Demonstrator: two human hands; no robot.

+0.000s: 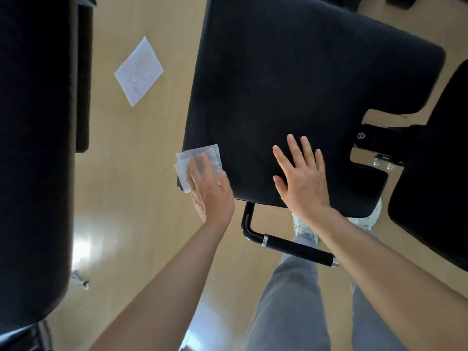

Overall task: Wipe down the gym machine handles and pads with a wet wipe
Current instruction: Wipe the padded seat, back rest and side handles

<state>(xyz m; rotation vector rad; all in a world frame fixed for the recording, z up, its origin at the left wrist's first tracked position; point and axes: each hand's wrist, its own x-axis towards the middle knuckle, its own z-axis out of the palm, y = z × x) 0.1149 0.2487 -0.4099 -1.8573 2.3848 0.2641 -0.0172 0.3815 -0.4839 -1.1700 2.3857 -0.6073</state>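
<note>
Straight fingers (197, 173) of the left hand (211, 191) press flat on the wet wipe (202, 155), which lies beneath them at the corner of the black pad (291, 84), while the right hand (301, 178) rests beside them on that pad, fingers spread and holding nothing.

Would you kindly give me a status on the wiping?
Left hand flat, pressing wipe on pad corner. Right hand open on pad. Nothing in the way.
</note>
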